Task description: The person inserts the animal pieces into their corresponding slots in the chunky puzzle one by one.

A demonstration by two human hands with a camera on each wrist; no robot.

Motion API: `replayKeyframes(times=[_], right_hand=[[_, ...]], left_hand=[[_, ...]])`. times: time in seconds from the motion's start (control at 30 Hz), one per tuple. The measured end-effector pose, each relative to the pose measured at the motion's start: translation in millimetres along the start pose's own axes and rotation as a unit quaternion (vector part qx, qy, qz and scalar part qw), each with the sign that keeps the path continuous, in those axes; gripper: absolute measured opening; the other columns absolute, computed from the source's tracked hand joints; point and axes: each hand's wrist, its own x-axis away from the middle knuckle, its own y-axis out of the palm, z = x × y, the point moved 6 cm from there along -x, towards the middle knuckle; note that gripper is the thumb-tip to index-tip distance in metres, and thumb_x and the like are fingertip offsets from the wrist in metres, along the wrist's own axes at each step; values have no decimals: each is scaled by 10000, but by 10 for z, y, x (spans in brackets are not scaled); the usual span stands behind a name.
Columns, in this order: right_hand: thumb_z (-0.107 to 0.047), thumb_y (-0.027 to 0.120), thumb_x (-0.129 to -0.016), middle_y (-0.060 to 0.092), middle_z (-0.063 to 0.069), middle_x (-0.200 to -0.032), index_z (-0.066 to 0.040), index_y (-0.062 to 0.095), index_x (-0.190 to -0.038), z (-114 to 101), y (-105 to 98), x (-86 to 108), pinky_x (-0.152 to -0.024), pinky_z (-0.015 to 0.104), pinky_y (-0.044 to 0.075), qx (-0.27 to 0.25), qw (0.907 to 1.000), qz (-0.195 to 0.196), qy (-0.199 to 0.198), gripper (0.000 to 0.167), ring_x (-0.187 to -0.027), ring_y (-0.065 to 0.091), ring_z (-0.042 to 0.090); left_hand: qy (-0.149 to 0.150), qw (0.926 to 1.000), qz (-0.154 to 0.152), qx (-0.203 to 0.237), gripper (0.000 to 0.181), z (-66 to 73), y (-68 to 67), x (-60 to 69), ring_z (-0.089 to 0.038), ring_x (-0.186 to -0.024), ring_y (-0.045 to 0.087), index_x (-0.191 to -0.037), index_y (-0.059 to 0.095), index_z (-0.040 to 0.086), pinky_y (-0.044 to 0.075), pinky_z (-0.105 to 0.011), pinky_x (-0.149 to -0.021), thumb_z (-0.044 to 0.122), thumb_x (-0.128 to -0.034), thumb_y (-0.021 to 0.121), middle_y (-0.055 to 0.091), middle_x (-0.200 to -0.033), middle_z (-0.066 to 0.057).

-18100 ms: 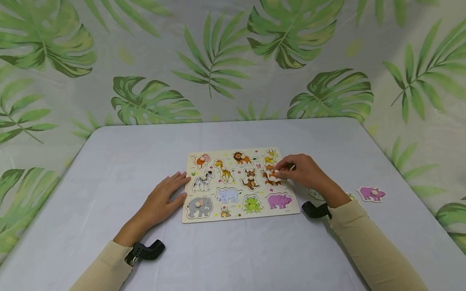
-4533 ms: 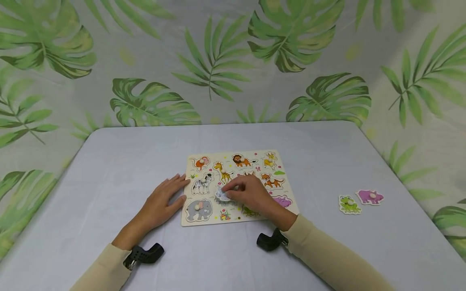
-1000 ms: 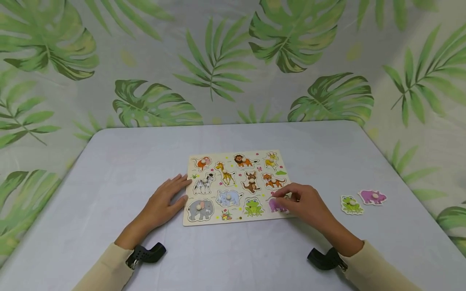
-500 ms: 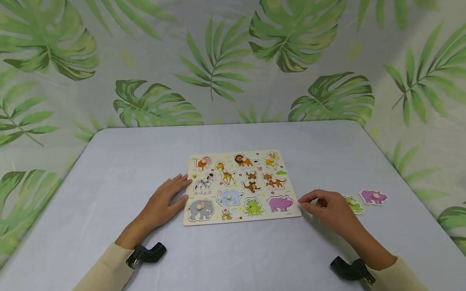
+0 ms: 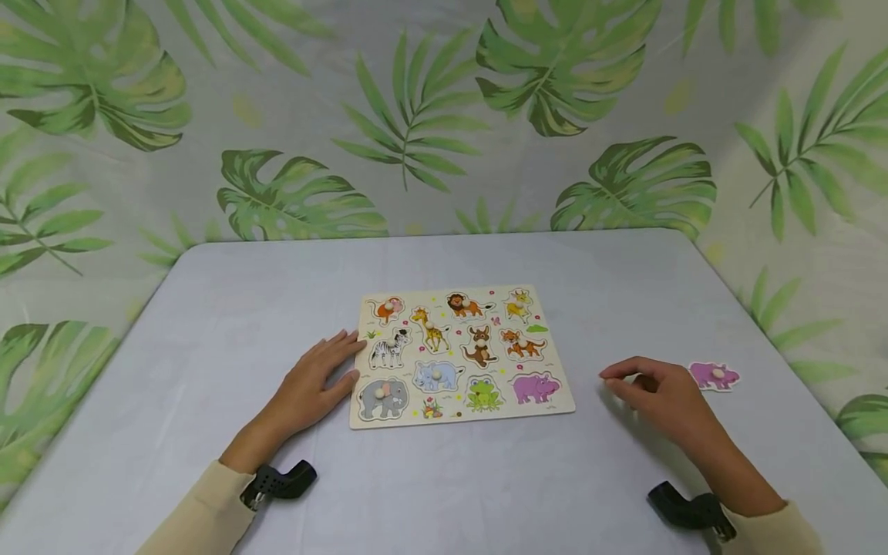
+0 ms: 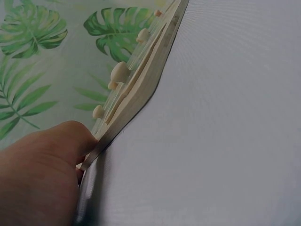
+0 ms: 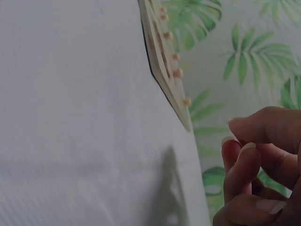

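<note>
A wooden knob puzzle board (image 5: pixel 444 408) with animal pictures lies mid-table. My left hand (image 5: pixel 312 385) rests beside it, straight fingers touching its left edge; the left wrist view has the thumb (image 6: pixel 70 139) against that edge. My right hand (image 5: pixel 666 401) hovers right of the board, fingers loosely bent, and in the right wrist view the fingers (image 7: pixel 268 127) hold nothing. Behind it lies a purple hippo piece (image 5: pixel 714 375) with a knob. The rhino piece (image 5: pixel 437 376) sits in the board. The frog (image 5: pixel 483 394) and hippo pictures (image 5: pixel 536 388) on the board have no knobs. The loose frog piece is hidden.
A white cloth covers the table (image 5: pixel 444 493). Behind it hangs a leaf-patterned cloth (image 5: pixel 444 116). A black wrist camera (image 5: pixel 280 479) sits on the left wrist and another black camera (image 5: pixel 687 509) on the right.
Earlier my right hand placed the tiger piece, then held the rhino piece over the board; both now sit in it. It has since moved right, covering the frog piece. My left hand stays put.
</note>
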Motion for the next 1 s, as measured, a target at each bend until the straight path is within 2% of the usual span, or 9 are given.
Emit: replayKeyframes(times=[0.33, 0.53, 0.73, 1.0], right_hand=[[-325, 692, -900, 655, 71, -758, -110, 720, -1042, 176, -220, -2, -461, 255, 430, -60, 9994, 274, -191, 259, -597, 549, 136], [-345, 678, -908, 661, 71, -739, -107, 714, -1057, 277, -299, 8, -466, 256, 444, 9, 9993, 350, -102, 284, -600, 571, 144], [-367, 670, -909, 661, 46, -705, -138, 713, -1052, 332, -367, 20, -466, 265, 443, 288, 9982, 521, -36, 273, -602, 571, 136], [-303, 664, -919, 647, 44, -717, -124, 712, -1048, 411, -458, -5, -434, 253, 404, 783, 9931, 865, -117, 225, -604, 517, 55]], left_hand=[[-64, 10000, -74, -18, 487, 11, -28, 1, -278, -1432, 269, -1428, 478, 123, 169, -467, -1187, 271, -972, 566, 379, -1522, -61], [-40, 9999, -133, -11, 492, -1, -6, 21, -293, -1430, 271, -1430, 474, 120, 172, -475, -1184, 285, -975, 561, 381, -1520, -73], [76, 10000, -53, 16, 484, 20, -8, -18, -308, -1426, 277, -1431, 473, 118, 176, -481, -1182, 258, -976, 561, 385, -1517, -82], [-62, 9999, -113, -26, 492, 17, 5, 3, -300, -1428, 272, -1433, 471, 118, 173, -472, -1184, 270, -974, 562, 377, -1522, -75]])
